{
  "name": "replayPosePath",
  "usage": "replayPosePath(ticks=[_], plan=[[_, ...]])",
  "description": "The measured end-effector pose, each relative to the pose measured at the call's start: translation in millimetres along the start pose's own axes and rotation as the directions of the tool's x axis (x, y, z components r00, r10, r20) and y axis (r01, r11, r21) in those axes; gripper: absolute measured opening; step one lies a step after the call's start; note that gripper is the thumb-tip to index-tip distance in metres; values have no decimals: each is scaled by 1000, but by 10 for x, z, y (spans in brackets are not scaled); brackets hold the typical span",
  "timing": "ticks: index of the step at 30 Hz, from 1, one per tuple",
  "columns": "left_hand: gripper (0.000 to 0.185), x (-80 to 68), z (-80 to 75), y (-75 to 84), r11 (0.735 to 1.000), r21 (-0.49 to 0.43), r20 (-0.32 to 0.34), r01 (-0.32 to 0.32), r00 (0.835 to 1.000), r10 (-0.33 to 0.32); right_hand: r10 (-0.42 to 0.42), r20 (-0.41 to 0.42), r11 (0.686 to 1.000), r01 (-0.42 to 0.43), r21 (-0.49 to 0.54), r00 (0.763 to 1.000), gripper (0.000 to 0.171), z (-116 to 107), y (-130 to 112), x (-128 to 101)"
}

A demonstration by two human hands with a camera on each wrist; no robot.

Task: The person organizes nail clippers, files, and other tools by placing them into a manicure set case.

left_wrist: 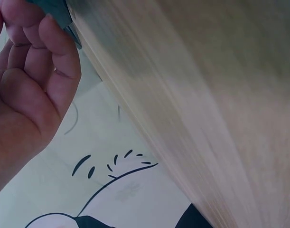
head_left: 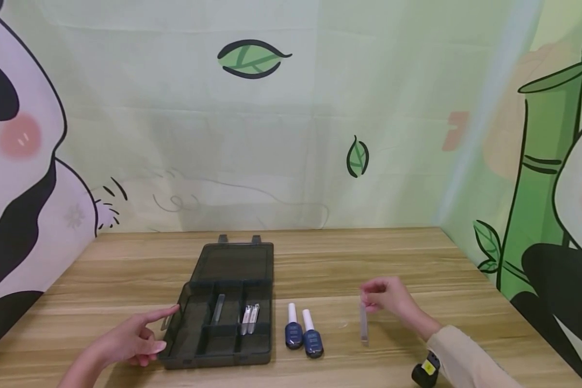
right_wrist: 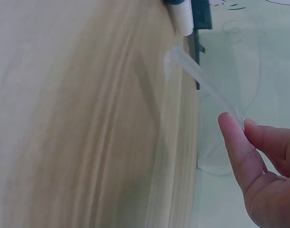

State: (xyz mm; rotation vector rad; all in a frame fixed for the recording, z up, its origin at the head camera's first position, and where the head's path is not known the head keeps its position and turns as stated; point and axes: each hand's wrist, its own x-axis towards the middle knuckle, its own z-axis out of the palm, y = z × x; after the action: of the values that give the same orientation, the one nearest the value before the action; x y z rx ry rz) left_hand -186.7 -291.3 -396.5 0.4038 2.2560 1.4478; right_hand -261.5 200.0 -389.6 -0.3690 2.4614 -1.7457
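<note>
Your right hand [head_left: 387,295] pinches the clear strip [head_left: 364,324] by one end between thumb and finger — its length running down from them — well right of the box [head_left: 218,360], with two bottles [head_left: 293,335] between, while your left hand [head_left: 130,339] touches the box's left side, forefinger outstretched.

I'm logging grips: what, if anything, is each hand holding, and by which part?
The right hand pinches a translucent strip by its upper end; the left hand touches the dark case, with no grip visible.

A panda-print backdrop [head_left: 296,140] and wood-grain tabletop [head_left: 344,258] suggest a booth.
</note>
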Motion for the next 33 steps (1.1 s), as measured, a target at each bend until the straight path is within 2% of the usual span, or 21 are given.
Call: replayPosePath(ticks=[6,12,20,26,30,33], plan=[[63,1,4,-3,1000,-21,2,-2,1000,2,29,-43,996,-25,85,999,24,19,-26,23],[71,-3,16,14,1000,-4,-9,19,1000,-19,60,-68,992,-52,117,996,25,53,-63,66],[65,-3,9,1,1000,-19,-7,4,1000,-4,-17,-4,981,17,191,1000,27,55,177,247],[60,-9,4,-1,1000,-30,4,-6,1000,6,50,-45,978,-40,203,998,25,224,-119,165],[55,-9,2,7,999,-36,8,-14,1000,14,63,-48,973,-51,224,997,26,301,-201,177],[61,-7,7,17,999,-32,6,-14,1000,14,60,-42,965,-48,257,997,27,352,-224,202]])
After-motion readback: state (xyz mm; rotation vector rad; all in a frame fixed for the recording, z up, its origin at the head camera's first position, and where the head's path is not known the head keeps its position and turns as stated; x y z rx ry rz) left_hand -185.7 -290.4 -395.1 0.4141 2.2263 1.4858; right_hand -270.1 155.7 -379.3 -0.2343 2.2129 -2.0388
